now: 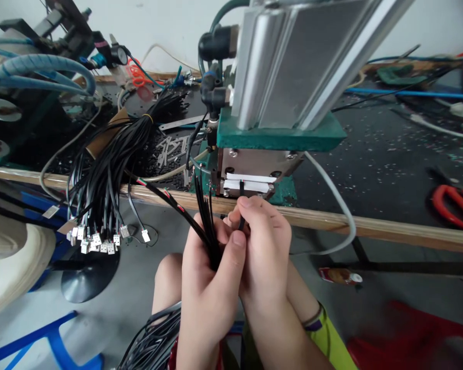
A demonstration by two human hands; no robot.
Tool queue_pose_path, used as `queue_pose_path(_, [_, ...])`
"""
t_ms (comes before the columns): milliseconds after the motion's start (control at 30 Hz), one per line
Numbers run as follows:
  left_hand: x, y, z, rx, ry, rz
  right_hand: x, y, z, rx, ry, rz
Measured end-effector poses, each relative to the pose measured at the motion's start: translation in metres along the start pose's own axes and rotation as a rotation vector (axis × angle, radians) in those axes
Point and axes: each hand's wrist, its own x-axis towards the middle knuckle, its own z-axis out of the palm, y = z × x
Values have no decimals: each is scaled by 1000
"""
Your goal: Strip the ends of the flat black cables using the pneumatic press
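Note:
My left hand is closed around a bunch of thin black wires whose ends fan upward. My right hand sits against it and pinches a single black wire, its tip pushed up into the white slot of the press jaw. Above the jaw sits a green plate carrying a silver pneumatic cylinder. A bundle of black wires tied with a yellow band drapes over the bench edge at left, ending in white connectors.
The wooden bench edge runs across the view. Red-handled scissors lie at the right. A white cable loops off the bench. Blue hoses and machine parts crowd the back left. Small cut pieces litter the black mat.

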Motion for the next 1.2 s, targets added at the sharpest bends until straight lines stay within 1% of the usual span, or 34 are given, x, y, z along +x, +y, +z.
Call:
queue_pose_path(133, [0, 0, 1, 12, 25, -16, 1, -3, 1, 65, -19, 26])
queue_pose_path(267, [-1, 1, 2, 57, 70, -32, 1, -5, 3, 62, -3, 12])
queue_pose_path(367, [-1, 3, 4, 78, 98, -28, 1, -6, 3, 83, -15, -2])
queue_pose_path(467, [-1, 4, 6, 68, 106, -28, 1, -6, 3, 92, -19, 7])
queue_pose_path(633, [-1, 0, 1, 61, 45, -11, -1, -9, 3, 116, -2, 60])
queue_pose_path(800, [-3, -7, -4, 27, -43, 5, 1, -7, 3, 154, -8, 59])
queue_pose_path(933, [-4, -8, -6, -16, -49, -25, -1, -2, 1, 171, -14, 37])
queue_pose_path(1033, [-2, -9, -7, -39, -15, -64, -1, 5, -1, 162, -24, 6])
queue_pose_path(1100, [0, -9, -7, -59, 14, -74, 1, 10, -4, 129, -46, -48])
queue_pose_path(1133, [1, -10, -6, -66, 53, -70, 3, 12, -6, 99, -61, -88])
queue_pose_path(1200, [3, -10, -4, -65, 183, -60, 6, 16, -11, 8, -102, -213])
